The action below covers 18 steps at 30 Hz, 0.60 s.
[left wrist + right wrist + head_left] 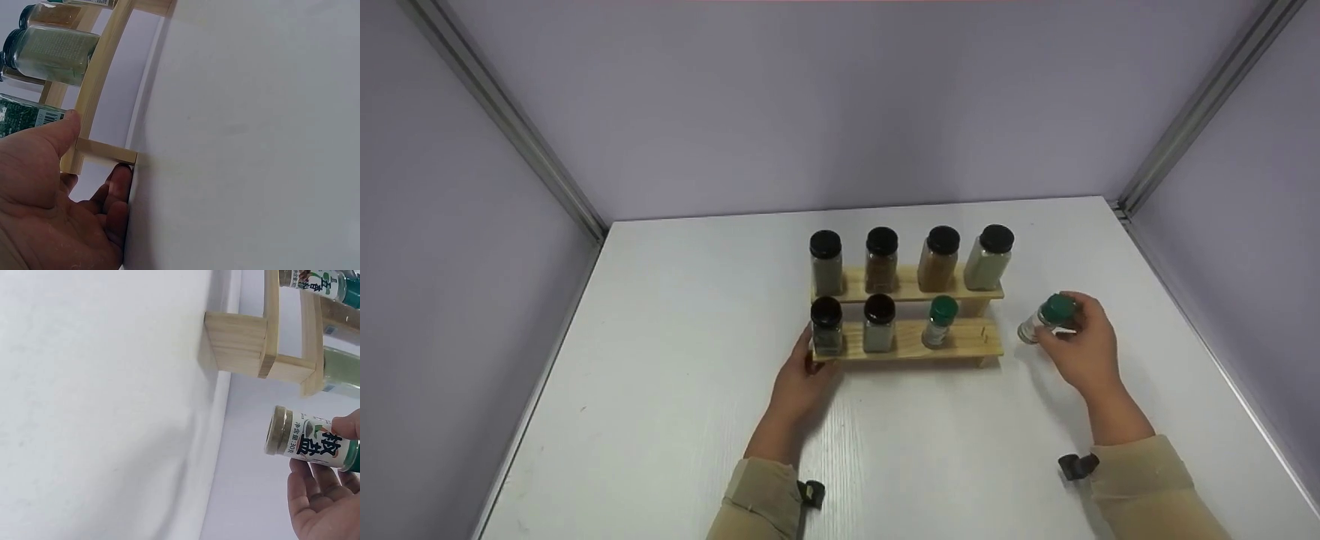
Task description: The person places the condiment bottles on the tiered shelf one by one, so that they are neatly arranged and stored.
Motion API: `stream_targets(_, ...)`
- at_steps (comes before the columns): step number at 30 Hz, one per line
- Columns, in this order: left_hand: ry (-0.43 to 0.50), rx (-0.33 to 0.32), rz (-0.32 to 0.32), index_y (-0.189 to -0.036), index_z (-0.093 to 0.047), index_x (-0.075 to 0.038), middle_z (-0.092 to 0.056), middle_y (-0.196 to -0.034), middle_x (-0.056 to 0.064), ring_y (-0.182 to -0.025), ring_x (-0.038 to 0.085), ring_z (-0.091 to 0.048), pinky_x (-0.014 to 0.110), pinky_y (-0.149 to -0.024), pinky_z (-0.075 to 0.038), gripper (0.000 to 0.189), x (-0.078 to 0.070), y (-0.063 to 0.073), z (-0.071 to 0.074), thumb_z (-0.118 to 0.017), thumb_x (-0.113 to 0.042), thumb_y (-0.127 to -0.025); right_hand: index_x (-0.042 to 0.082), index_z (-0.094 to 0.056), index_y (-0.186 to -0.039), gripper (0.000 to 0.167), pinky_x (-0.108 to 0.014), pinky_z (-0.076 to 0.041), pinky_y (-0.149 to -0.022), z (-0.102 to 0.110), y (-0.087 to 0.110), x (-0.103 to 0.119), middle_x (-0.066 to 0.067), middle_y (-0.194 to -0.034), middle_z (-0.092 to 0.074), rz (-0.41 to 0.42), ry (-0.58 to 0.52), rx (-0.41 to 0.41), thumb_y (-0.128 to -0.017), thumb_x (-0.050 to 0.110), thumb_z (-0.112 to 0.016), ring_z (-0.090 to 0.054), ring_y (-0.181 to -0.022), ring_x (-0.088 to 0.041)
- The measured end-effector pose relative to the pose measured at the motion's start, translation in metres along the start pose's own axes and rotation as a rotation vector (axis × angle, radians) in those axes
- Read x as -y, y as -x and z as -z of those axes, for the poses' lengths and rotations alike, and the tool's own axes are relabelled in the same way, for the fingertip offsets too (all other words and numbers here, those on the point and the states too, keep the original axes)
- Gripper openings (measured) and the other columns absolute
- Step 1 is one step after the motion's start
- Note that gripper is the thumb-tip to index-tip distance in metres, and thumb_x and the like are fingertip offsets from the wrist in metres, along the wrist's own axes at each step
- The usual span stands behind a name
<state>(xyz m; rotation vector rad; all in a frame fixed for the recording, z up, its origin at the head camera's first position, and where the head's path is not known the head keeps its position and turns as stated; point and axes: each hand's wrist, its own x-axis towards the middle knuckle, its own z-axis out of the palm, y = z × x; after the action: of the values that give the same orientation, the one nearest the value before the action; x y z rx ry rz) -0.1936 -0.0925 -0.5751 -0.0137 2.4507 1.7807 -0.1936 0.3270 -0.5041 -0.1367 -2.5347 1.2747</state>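
A two-tier wooden spice rack (907,349) stands on the white table with jars on both steps. My left hand (802,386) grips the left end of its lower step; in the left wrist view the thumb lies on the board (93,101) and the fingers curl beneath. To the right of the rack, my right hand (1087,345) holds a small green-capped spice jar (1033,326) between thumb and fingers, tilted and raised over the table. Its white label (315,439) faces the right wrist camera. Another green-capped jar (937,334) stands third on the lower step.
Several black-capped jars (937,270) line the upper step. Two dark-capped jars, one of them with pale contents (879,334), stand on the lower step's left. Lilac panels (840,112) enclose the back and sides of the table (675,315).
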Motion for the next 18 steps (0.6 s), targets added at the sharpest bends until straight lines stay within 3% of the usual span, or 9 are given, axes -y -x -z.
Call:
stream_targets(6,0.020,0.004,0.011,-0.171,-0.025,-0.024,-0.057,-0.149,0.024,-0.133,0.036,-0.059,0.051,-0.109,-0.047,0.082,0.000,-0.001,0.000,-0.070,-0.023,-0.103,-0.004,-0.051,-0.138,0.052,-0.020,-0.052,-0.087,-0.012,0.001,0.018,-0.023,-0.129,-0.069,0.060,-0.011,0.021,-0.093,-0.002,-0.077,-0.063,-0.109,-0.024)
stream_targets(11,-0.077,-0.003,-0.022,-0.170,-0.026,-0.014,-0.057,-0.146,0.029,-0.133,0.042,-0.058,0.055,-0.110,-0.046,0.081,0.002,-0.003,0.002,-0.071,-0.024,-0.103,-0.002,-0.056,-0.135,0.048,-0.026,-0.053,-0.086,-0.024,0.001,0.026,-0.017,-0.123,-0.072,0.108,-0.035,0.040,-0.092,-0.002,-0.079,-0.062,-0.102,-0.011)
stream_targets(14,-0.104,-0.005,-0.033,-0.169,-0.026,-0.011,-0.057,-0.146,0.031,-0.134,0.044,-0.057,0.056,-0.111,-0.045,0.080,0.003,-0.003,0.002,-0.070,-0.023,-0.104,-0.001,-0.057,-0.134,0.047,-0.029,-0.053,-0.087,-0.031,0.000,0.029,-0.015,-0.122,-0.072,0.117,-0.046,0.063,-0.092,-0.001,-0.079,-0.062,-0.103,-0.012)
stream_targets(18,-0.062,-0.001,-0.019,-0.170,-0.025,-0.015,-0.056,-0.148,0.030,-0.136,0.043,-0.056,0.055,-0.112,-0.044,0.080,0.000,0.000,0.001,-0.069,-0.022,-0.103,0.000,-0.057,-0.134,0.047,-0.033,-0.053,-0.088,-0.037,0.000,0.031,-0.015,-0.123,-0.072,0.113,-0.051,0.091,-0.093,-0.001,-0.079,-0.063,-0.105,-0.021)
